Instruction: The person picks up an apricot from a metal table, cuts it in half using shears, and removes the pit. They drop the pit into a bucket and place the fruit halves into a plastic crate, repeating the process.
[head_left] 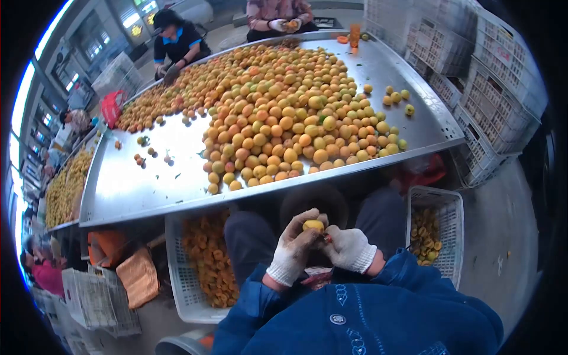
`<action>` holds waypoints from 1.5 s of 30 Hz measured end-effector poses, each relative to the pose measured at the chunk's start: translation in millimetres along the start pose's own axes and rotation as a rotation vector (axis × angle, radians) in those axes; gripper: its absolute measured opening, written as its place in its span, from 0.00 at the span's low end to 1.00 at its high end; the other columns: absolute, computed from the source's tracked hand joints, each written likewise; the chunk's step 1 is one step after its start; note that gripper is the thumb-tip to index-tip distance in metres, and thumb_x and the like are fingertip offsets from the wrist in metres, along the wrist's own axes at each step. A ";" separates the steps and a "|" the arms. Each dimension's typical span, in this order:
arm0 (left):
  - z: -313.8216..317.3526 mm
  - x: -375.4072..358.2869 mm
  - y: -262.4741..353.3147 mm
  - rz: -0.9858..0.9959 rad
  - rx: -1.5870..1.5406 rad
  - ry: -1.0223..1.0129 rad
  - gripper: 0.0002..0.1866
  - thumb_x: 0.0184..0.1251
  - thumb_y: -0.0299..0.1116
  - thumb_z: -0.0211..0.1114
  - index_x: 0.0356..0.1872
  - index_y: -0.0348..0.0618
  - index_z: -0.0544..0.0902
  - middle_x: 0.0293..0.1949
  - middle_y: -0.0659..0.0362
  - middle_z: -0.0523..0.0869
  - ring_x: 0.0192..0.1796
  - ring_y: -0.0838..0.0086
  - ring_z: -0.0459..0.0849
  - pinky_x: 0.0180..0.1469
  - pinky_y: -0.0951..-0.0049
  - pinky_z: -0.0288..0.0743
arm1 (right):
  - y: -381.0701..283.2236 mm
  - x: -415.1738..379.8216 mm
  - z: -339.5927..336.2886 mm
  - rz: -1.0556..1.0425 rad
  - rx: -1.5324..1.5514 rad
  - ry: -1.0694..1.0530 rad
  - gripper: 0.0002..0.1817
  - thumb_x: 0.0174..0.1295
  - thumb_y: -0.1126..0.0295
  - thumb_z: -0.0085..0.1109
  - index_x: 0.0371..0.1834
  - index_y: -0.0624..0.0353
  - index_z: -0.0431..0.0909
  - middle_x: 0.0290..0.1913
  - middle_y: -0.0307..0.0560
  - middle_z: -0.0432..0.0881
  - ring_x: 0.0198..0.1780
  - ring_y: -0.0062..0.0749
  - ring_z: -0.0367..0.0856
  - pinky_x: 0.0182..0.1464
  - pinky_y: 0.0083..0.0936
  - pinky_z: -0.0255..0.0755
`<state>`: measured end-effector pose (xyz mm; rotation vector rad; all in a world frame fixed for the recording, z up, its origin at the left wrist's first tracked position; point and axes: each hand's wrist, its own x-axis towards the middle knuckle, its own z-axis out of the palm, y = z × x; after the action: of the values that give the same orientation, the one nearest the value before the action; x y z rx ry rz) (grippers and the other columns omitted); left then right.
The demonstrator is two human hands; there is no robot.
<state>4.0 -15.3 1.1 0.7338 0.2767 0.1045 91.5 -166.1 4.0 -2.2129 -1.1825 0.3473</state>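
Note:
In a soiled white glove, my left hand (296,244) holds a yellow apricot (313,225) between thumb and fingers, above my lap. My right hand (350,248), gloved the same way, is closed close beside it. A small reddish bit (327,238) shows at the right fingertips; what it belongs to is hidden. Beyond both hands, a large heap of apricots (266,112) covers much of the metal table (139,192). Halved apricots (210,260) fill the white crate (178,284) by my left knee. More pieces (425,234) lie in the crate (452,236) on my right.
Two people (176,44) work at the far side of the table. An orange cup (354,35) stands at its back right corner. Stacked white crates (497,77) rise on the right. At left are more crates (97,299), an orange sack (138,277) and a second apricot-covered table (68,183).

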 end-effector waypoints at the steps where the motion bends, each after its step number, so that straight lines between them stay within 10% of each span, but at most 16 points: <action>1: 2.4 -1.4 0.9 0.015 0.050 0.007 0.21 0.70 0.27 0.61 0.63 0.39 0.73 0.53 0.52 0.82 0.53 0.68 0.82 0.55 0.69 0.80 | 0.5 -0.9 0.5 0.002 -0.022 0.017 0.15 0.62 0.58 0.58 0.42 0.57 0.73 0.26 0.57 0.82 0.29 0.56 0.82 0.29 0.45 0.76; 12: -6.7 -2.4 -0.7 0.089 0.303 0.072 0.24 0.66 0.26 0.64 0.63 0.34 0.73 0.53 0.53 0.82 0.53 0.68 0.82 0.60 0.70 0.76 | -9.3 -4.8 -3.2 0.067 0.140 0.026 0.37 0.65 0.57 0.54 0.73 0.61 0.52 0.33 0.60 0.83 0.33 0.56 0.84 0.35 0.42 0.78; 28: -23.5 5.6 -21.4 -0.061 0.284 -0.013 0.29 0.63 0.33 0.69 0.64 0.34 0.73 0.53 0.50 0.82 0.51 0.65 0.82 0.56 0.68 0.76 | -5.1 -1.5 -3.5 0.201 0.216 -0.311 0.31 0.69 0.57 0.50 0.69 0.66 0.59 0.40 0.61 0.84 0.41 0.55 0.84 0.42 0.40 0.77; 30: -16.6 9.5 -24.8 -0.054 0.145 0.070 0.21 0.55 0.21 0.62 0.53 0.33 0.79 0.47 0.49 0.84 0.44 0.64 0.85 0.52 0.67 0.81 | -0.9 -1.6 3.0 0.202 0.208 -0.307 0.31 0.69 0.58 0.50 0.69 0.66 0.58 0.40 0.61 0.85 0.41 0.53 0.84 0.42 0.39 0.77; 45: 0.3 10.6 -28.9 -0.079 0.081 0.271 0.23 0.43 0.14 0.53 0.47 0.34 0.78 0.43 0.46 0.82 0.43 0.57 0.84 0.54 0.62 0.81 | 1.4 0.8 7.9 0.285 0.411 -0.322 0.29 0.69 0.62 0.52 0.69 0.62 0.58 0.48 0.60 0.83 0.48 0.51 0.83 0.53 0.35 0.76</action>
<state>14.1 -34.9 -20.4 0.7889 0.5706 0.1178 89.1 -163.0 -3.0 -1.9999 -0.8474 1.0012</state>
